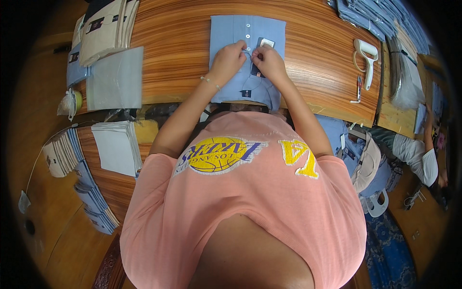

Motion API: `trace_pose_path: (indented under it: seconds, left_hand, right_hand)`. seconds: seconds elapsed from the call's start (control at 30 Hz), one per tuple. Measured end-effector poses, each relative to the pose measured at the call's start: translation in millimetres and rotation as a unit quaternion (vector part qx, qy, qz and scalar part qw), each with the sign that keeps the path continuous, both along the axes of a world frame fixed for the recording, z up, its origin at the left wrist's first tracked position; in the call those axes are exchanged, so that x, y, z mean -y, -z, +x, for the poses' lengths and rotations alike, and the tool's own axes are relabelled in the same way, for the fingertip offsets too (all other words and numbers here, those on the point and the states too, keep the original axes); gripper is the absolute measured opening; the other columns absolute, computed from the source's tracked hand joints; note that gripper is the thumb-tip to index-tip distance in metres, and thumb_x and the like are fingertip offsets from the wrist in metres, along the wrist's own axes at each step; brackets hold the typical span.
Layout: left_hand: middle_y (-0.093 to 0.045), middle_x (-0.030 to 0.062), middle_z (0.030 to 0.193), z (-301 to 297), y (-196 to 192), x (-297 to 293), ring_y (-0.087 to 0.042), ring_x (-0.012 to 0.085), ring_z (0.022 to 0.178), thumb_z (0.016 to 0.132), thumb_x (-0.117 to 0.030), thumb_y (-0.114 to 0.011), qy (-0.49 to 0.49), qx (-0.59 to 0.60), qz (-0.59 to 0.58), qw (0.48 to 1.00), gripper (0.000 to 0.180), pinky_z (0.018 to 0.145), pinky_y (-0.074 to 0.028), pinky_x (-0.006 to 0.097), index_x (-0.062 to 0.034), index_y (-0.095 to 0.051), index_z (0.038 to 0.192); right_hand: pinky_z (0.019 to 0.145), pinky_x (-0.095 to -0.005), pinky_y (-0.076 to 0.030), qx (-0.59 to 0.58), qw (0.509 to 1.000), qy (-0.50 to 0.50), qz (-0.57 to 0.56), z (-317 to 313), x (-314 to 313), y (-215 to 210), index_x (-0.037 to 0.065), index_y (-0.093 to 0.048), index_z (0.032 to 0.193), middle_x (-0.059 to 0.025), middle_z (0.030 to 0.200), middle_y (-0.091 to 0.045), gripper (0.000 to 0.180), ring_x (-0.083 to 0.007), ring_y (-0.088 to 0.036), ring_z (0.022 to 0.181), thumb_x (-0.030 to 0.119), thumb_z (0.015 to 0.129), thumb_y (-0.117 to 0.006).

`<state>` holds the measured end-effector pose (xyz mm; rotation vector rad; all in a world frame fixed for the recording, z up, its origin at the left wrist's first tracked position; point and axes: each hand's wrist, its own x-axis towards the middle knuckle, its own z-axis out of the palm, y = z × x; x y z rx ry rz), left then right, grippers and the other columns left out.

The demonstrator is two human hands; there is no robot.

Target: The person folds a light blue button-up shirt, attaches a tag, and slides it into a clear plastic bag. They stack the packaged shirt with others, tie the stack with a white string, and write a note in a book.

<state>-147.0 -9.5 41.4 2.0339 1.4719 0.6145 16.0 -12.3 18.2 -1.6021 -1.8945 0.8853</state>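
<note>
A folded light-blue button-up shirt (227, 36) lies flat on the wood-grain table in front of me, its white buttons running down the middle. My left hand (228, 60) is closed in a pinch at the button placket, just below a button. Close on its right, my right hand (269, 61) pinches the raised bit of placket, fingertips almost meeting the left ones. Partly under the right hand is a dark hang tag (257, 70) with a thin cord. Lower on the shirt sits a small dark label (246, 93). The exact spot gripped is partly hidden by my fingers.
Right of the shirt lie a white lint roller (366, 50) and small thread snips (359, 86). Clear plastic bags (115, 79) and folded beige shirts (102, 36) are at left. Blue shirts (358, 19) are piled far right; another person (414, 156) is beyond the right side.
</note>
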Motion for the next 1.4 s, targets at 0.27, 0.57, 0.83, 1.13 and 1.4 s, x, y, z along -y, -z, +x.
trace_pose_path:
  seconds: [0.27,0.57,0.83,1.13,1.4]
  left_hand:
    - [-0.058,0.0166,0.089,4,14,-2,-0.057,0.0353,0.086,0.081,-0.008,-0.055,0.015,-0.053,0.068,0.996,0.009,0.072,-0.046,0.043,-0.0036,-0.055,0.089]
    - [-0.058,0.0133,0.091,-8,17,-3,-0.058,0.0319,0.085,0.078,-0.004,-0.059,0.055,0.023,0.130,0.990,0.013,0.073,-0.048,0.039,-0.0028,-0.061,0.091]
    - [-0.061,0.0134,0.092,5,15,3,-0.061,0.0313,0.081,0.078,-0.003,-0.059,0.000,0.070,0.077,0.995,0.014,0.072,-0.050,0.035,0.0008,-0.062,0.091]
    - [-0.060,0.0137,0.088,0,20,4,-0.061,0.0280,0.078,0.082,-0.006,-0.061,-0.013,0.064,0.101,0.993,0.010,0.070,-0.049,0.033,0.0018,-0.060,0.087]
    - [-0.059,0.0162,0.087,-4,14,-4,-0.057,0.0350,0.081,0.086,-0.011,-0.057,-0.018,0.088,0.019,0.996,0.012,0.071,-0.046,0.039,0.0008,-0.058,0.086]
  right_hand:
    - [0.067,-0.0408,-0.047,0.015,1.000,-0.005,-0.006,-2,-1,-3,0.006,-0.065,0.078,-0.0124,0.085,-0.059,0.012,-0.0318,-0.059,0.080,0.016,0.075,-0.064]
    - [0.064,-0.0366,-0.045,0.020,1.000,-0.004,-0.004,-3,-1,-7,0.002,-0.063,0.080,-0.0123,0.079,-0.057,0.016,-0.0275,-0.058,0.071,0.017,0.077,-0.065]
    - [0.068,-0.0392,-0.048,0.021,0.999,0.002,-0.039,-3,-2,-7,0.006,-0.066,0.080,-0.0114,0.086,-0.060,0.013,-0.0294,-0.061,0.081,0.018,0.076,-0.064]
    - [0.085,-0.0443,-0.041,0.060,0.939,0.274,0.199,127,3,-6,-0.002,-0.061,0.098,-0.0215,0.097,-0.058,0.029,-0.0346,-0.053,0.096,0.023,0.084,-0.059]
    - [0.085,-0.0482,-0.041,0.371,0.833,0.406,0.059,270,41,30,0.006,-0.060,0.109,-0.0191,0.112,-0.054,0.040,-0.0352,-0.050,0.105,0.037,0.084,-0.062]
